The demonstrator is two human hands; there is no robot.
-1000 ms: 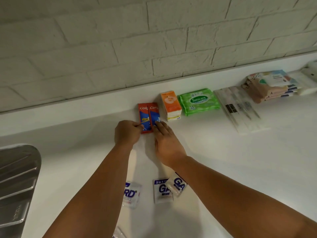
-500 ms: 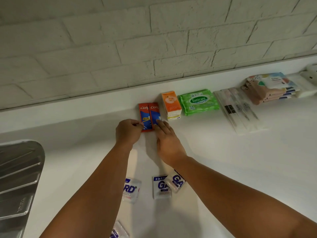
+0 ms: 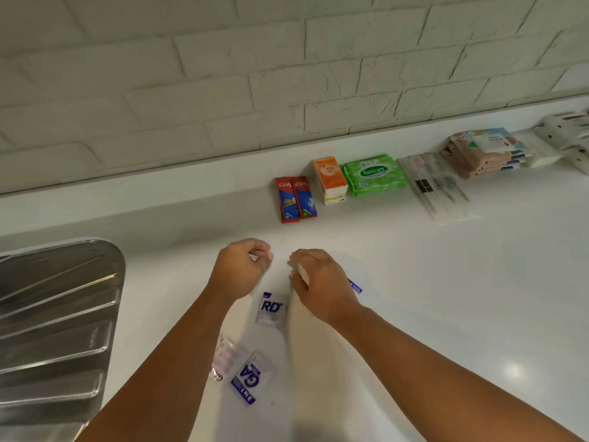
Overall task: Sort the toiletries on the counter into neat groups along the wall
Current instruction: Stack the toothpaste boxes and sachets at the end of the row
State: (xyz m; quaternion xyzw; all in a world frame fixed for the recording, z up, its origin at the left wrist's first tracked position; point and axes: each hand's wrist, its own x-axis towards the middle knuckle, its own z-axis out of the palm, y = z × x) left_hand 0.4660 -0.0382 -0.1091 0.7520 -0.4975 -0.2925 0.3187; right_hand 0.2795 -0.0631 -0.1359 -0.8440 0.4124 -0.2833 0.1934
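While left hand (image 3: 242,269) curls — right hand (image 3: 322,282) covers sachet (image 3: 355,286).

The left hand (image 3: 242,269) is curled by a packet (image 3: 270,311). The right hand (image 3: 322,282) covers another packet (image 3: 354,286). Red boxes (image 3: 295,199) sit by the wall (image 3: 287,74).

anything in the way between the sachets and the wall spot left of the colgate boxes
Nothing visible does. From the RD sachet up to the wall left of the Colgate boxes, the counter shows no other item. Only the left hand and right hand hang over the near end of that stretch.
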